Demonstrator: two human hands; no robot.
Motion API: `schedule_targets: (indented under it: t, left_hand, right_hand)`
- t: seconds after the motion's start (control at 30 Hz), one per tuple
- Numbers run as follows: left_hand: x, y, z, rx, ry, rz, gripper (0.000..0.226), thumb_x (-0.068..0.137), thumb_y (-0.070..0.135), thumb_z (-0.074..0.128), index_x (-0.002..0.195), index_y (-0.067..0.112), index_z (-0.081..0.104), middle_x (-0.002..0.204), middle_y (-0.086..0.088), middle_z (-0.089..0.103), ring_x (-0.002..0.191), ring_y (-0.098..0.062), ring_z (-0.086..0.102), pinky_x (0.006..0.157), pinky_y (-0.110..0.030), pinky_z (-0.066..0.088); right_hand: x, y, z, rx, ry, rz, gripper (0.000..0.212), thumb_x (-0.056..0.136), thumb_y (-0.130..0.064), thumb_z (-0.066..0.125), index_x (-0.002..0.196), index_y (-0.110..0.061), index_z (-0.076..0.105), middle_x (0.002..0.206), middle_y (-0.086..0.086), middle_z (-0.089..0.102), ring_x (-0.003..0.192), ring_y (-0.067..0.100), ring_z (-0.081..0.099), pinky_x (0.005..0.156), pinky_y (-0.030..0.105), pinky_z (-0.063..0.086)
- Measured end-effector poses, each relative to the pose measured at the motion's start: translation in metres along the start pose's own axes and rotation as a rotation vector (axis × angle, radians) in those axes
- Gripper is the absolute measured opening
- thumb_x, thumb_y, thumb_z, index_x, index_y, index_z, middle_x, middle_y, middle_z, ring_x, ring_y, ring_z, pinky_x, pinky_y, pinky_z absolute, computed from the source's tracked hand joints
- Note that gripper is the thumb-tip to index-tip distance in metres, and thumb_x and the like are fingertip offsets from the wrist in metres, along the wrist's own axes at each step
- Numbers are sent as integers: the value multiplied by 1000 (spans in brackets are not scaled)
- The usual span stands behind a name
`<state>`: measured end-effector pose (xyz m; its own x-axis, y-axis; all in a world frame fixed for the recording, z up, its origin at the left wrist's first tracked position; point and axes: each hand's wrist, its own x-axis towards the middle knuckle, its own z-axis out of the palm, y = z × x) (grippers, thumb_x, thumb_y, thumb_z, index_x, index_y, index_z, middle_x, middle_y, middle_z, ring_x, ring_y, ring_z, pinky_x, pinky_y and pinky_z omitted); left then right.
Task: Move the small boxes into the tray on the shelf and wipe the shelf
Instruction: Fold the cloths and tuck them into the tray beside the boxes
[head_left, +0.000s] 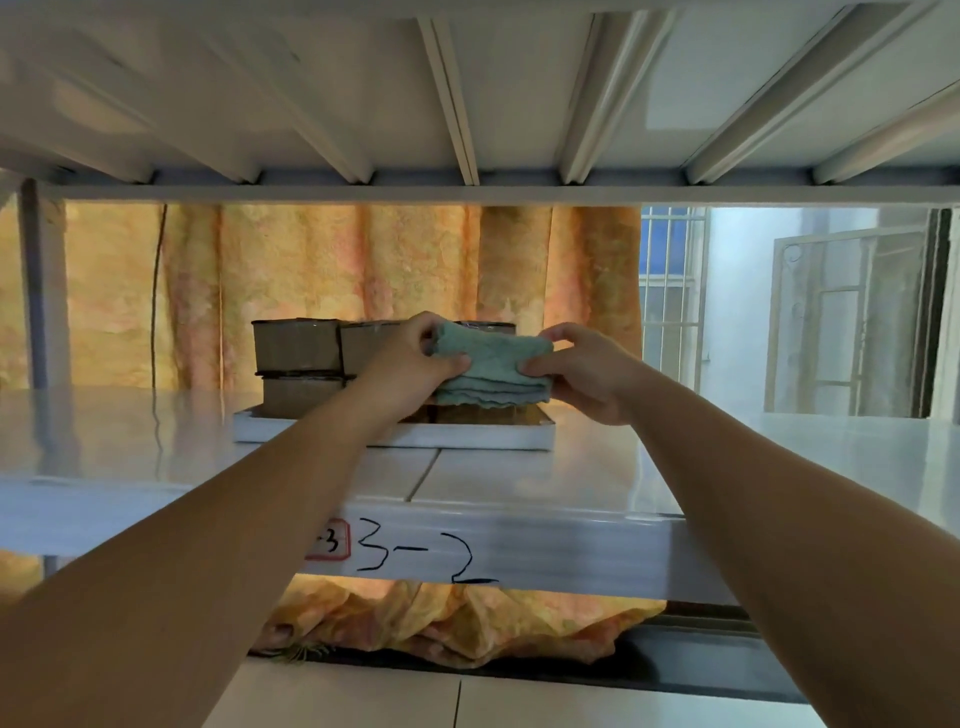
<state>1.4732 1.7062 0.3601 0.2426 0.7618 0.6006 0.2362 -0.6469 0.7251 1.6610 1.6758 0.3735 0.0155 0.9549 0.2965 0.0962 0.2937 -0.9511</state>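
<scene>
Both hands hold a folded teal cloth (491, 371) in the air above the white shelf (130, 447). My left hand (415, 358) pinches its left end and my right hand (587, 371) pinches its right end. Behind the cloth, several small brown cardboard boxes (297, 345) are stacked two high in a shallow white tray (322, 435) at the middle of the shelf. The hands and cloth hide the boxes on the right side of the tray.
The shelf above (467, 104) hangs low over the work area. The front edge of the shelf carries the handwritten mark 3-2 (415, 558). An orange curtain (363, 270) hangs behind, a grey upright post (36, 291) stands at left, and a barred window (670, 291) at right.
</scene>
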Motion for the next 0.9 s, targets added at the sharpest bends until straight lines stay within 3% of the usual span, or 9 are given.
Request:
schedule_targets:
  t: [0.13, 0.2, 0.4, 0.57, 0.77, 0.9]
  left_hand:
    - [3, -12, 1, 316, -3, 119, 17, 85, 18, 67, 93, 13, 53, 85, 5, 58, 79, -12, 56, 67, -24, 45]
    - [4, -17, 4, 405, -18, 110, 18, 84, 20, 68, 91, 14, 53, 82, 3, 56, 78, -16, 55, 65, -28, 43]
    - [5, -24, 7, 388, -31, 63, 24, 85, 20, 67, 98, 16, 48, 81, 6, 51, 83, -19, 54, 72, -32, 45]
    - [1, -23, 9, 448, -20, 177, 17, 92, 15, 56, 102, 17, 43, 92, -1, 49, 75, -16, 47, 69, -32, 42]
    - [0, -22, 8, 469, 55, 174, 17, 93, 18, 56, 108, 12, 54, 100, -2, 51, 86, -18, 48, 73, -26, 35]
    - [0, -23, 9, 605, 33, 132, 13, 88, 22, 64, 93, 19, 52, 99, -4, 47, 82, -18, 45, 70, -24, 30]
  right_hand:
    - [7, 6, -1, -65, 42, 16, 38, 80, 9, 67, 106, -9, 44, 100, 16, 58, 81, 23, 63, 63, 26, 61]
    - [9, 12, -1, -177, 85, 12, 45, 80, 3, 70, 110, -10, 39, 109, 17, 54, 87, 25, 62, 71, 31, 60]
    - [8, 22, 3, -491, 108, -52, 39, 87, -9, 65, 104, -14, 30, 79, 5, 42, 58, 16, 42, 50, 26, 42]
    - [8, 23, 3, -490, 75, -62, 33, 87, -8, 64, 95, -17, 34, 81, 9, 44, 72, 23, 42, 53, 29, 36]
    - [4, 23, 3, -475, 133, -85, 18, 92, -22, 59, 97, -15, 42, 82, 4, 52, 60, 14, 52, 50, 22, 46]
    - [2, 23, 4, -589, 131, -60, 20, 88, -15, 60, 98, -14, 42, 70, 3, 45, 54, 13, 38, 48, 24, 29]
